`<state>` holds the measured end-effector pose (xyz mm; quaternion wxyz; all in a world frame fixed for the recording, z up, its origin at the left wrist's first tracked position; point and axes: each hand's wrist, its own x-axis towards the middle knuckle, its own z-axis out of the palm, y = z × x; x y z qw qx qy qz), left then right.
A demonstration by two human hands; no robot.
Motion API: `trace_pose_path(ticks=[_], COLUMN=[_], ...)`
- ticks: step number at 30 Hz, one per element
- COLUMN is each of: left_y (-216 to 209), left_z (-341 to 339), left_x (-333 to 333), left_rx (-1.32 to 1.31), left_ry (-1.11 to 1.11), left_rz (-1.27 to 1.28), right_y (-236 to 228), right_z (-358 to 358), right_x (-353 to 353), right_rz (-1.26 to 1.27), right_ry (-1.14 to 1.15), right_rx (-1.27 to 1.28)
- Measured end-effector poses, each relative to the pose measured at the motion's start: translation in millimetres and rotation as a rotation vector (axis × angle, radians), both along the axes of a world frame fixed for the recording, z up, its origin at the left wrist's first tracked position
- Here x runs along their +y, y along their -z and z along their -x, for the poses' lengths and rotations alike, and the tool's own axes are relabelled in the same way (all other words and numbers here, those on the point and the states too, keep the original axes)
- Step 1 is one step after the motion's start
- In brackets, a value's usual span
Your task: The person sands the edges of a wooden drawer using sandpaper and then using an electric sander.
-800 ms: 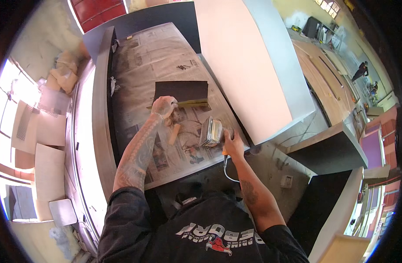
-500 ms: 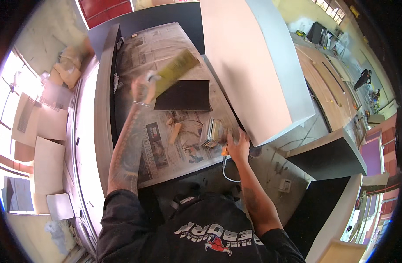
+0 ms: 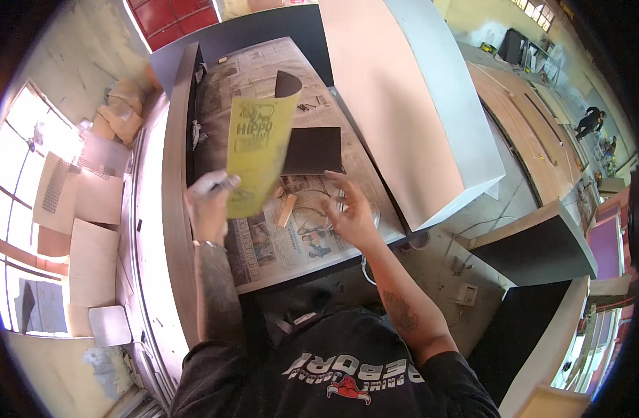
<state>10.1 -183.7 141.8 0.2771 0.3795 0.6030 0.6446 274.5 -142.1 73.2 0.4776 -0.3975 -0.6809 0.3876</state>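
Note:
My left hand is closed on the lower edge of a yellow-backed sandpaper sheet, held upright above the newspaper-covered board. The sheet's far end curls over and shows its dark side. A dark, slim thing sits by my left fingers, too small to name. My right hand hovers open over the near right part of the board, fingers apart and nothing in them. It mostly hides a sander. Beyond it lies a black sheet, flat on the newspaper. Between my hands is a small wooden block.
A large pale box-shaped piece stands along the board's right side. A grey raised rail borders the left. Dark-faced panels stand at the lower right. A white cord hangs off the near edge. A person is far off right.
My left hand has drawn the sandpaper sheet nearer and turned it from slanted to upright. My right hand has left the sander and its orange-ended cord, rising leftward with fingers spread.

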Motion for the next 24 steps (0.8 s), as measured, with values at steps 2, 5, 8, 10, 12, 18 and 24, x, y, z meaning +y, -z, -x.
trace_pose_path(ticks=[2, 5, 8, 10, 12, 18, 24], left_y=[15.1, 21.0, 44.1, 42.2, 42.2, 39.3, 54.7], left_z=[-18.8, -58.5, -76.5, -91.4, -98.4, -120.7, -126.7], left_x=[-12.4, -26.2, -29.1, -30.8, -34.4, -36.3, -31.6], left_rx=[-0.077, -0.089, -0.304, -0.419, -0.247, -0.140, -0.292], left_ry=[0.059, 0.103, 0.326, 0.418, 0.446, 0.428, 0.467], left_rz=[0.024, 0.138, 0.025, 0.071, 0.094, 0.136, 0.039], right_y=[-5.5, -10.1, -10.1, -7.7, -19.8, -9.2, -10.3], right_z=[19.6, 45.4, 52.0, 44.7, 42.4, 31.1, 20.0], right_x=[-5.0, -20.3, -29.5, -32.0, -41.4, -46.9, -50.9], right_rz=[0.074, 0.001, 0.134, 0.232, 0.276, 0.403, 0.336], right_ry=[-0.137, -0.280, -0.323, -0.325, -0.271, -0.167, 0.045], right_rx=[0.035, 0.305, 0.376, 0.359, 0.376, 0.405, 0.336])
